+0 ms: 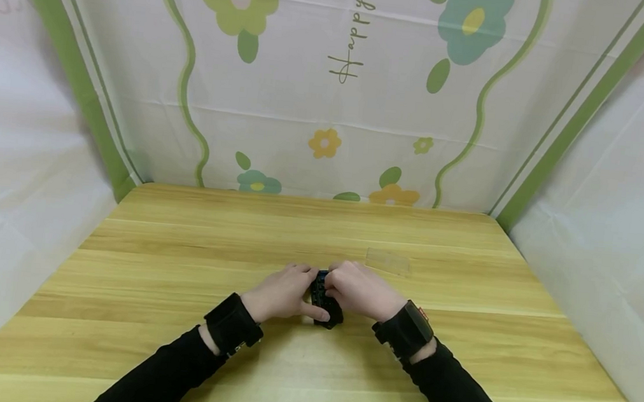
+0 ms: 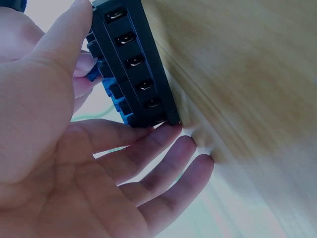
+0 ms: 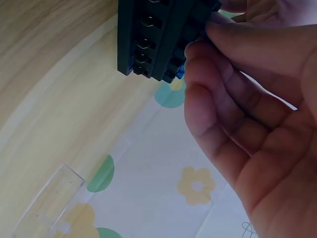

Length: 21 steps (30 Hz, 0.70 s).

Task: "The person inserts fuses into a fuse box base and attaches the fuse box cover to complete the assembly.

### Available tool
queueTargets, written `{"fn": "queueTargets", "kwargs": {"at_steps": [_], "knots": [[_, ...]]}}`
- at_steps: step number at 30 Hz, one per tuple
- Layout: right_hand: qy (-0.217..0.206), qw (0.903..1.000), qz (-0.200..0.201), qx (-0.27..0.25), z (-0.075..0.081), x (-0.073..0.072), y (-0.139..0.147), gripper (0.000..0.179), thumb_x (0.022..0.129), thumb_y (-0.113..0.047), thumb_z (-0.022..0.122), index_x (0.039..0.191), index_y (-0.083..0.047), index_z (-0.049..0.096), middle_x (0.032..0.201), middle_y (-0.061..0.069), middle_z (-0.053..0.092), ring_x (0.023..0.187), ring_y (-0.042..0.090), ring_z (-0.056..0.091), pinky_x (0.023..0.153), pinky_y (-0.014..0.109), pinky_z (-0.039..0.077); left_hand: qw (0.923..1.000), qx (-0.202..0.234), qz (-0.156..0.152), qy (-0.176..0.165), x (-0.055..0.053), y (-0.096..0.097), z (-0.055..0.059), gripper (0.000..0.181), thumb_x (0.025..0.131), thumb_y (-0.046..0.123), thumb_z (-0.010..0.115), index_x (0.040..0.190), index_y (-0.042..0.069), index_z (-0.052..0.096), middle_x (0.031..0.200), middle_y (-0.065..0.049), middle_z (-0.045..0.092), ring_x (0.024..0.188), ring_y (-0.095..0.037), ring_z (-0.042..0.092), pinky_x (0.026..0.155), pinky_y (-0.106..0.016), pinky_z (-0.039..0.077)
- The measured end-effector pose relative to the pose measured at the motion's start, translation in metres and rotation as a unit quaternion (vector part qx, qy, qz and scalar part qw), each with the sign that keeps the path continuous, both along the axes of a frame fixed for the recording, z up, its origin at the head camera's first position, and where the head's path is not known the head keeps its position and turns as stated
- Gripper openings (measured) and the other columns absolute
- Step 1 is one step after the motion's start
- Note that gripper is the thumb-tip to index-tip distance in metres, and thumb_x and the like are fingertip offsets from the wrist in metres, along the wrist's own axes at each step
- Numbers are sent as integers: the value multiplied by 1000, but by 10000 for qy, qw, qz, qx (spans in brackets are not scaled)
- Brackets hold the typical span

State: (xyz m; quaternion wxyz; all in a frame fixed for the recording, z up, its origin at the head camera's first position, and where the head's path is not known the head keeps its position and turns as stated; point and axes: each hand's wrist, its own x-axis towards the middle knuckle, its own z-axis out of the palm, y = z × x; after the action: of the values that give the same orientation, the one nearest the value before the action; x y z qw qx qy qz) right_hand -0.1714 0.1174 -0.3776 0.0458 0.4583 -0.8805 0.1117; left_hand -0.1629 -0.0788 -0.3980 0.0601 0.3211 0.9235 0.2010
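Observation:
A black terminal block [image 1: 329,310] with a row of square openings along its side stands on the table. My left hand [image 1: 285,292] holds it by its ends, thumb at the near end and fingertips at the far end. In the left wrist view, the block [image 2: 136,64] shows metal in its openings and blue parts along its top. The fingers of my right hand [image 1: 361,289] are curled at the top of the block, thumb against forefinger. They pinch a small blue piece [image 2: 94,73] there, mostly hidden by the fingers.
Behind the right hand, a clear rectangular plastic cover [image 1: 388,262] lies flat on the wooden table [image 1: 169,366]. A white cloth [image 1: 285,95] printed with flowers hangs at the back, and plain white cloth walls stand at both sides.

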Motion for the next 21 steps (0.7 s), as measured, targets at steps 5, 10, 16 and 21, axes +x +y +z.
{"fn": "queueTargets", "kwargs": {"at_steps": [5, 10, 16, 21], "knots": [[74, 10000, -37, -1, 1, -1, 0, 24, 90, -2, 71, 69, -13, 65, 66, -6, 41, 55, 6, 35, 50, 19, 33, 10000, -1, -26, 38, -1, 0, 1, 68, 81, 57, 74, 124, 6, 59, 118, -15, 60, 106, -34, 57, 86, -43, 50], [165, 9998, -36, 37, 2, 0, 0, 26, 89, -2, 71, 67, -14, 64, 65, -6, 40, 54, 6, 35, 50, 19, 33, 10000, -15, -88, 38, -1, 0, 2, 67, 82, 56, 74, 124, 6, 58, 119, -16, 59, 108, -34, 56, 87, -43, 49], [208, 9998, 14, 38, 1, -1, -1, 28, 87, 1, 71, 65, -15, 64, 65, -7, 43, 54, 5, 38, 50, 18, 34, 9996, -194, -161, 95, -1, -2, 3, 77, 82, 61, 71, 131, 3, 55, 123, -16, 58, 112, -33, 55, 87, -42, 50], [177, 9998, 31, 50, 1, -2, -1, 28, 86, 0, 72, 64, -17, 67, 65, -10, 46, 53, 4, 40, 51, 17, 36, 9994, -234, -118, 214, 0, -2, 5, 82, 79, 67, 69, 128, 4, 56, 116, -13, 60, 102, -27, 58, 75, -36, 51]]}}
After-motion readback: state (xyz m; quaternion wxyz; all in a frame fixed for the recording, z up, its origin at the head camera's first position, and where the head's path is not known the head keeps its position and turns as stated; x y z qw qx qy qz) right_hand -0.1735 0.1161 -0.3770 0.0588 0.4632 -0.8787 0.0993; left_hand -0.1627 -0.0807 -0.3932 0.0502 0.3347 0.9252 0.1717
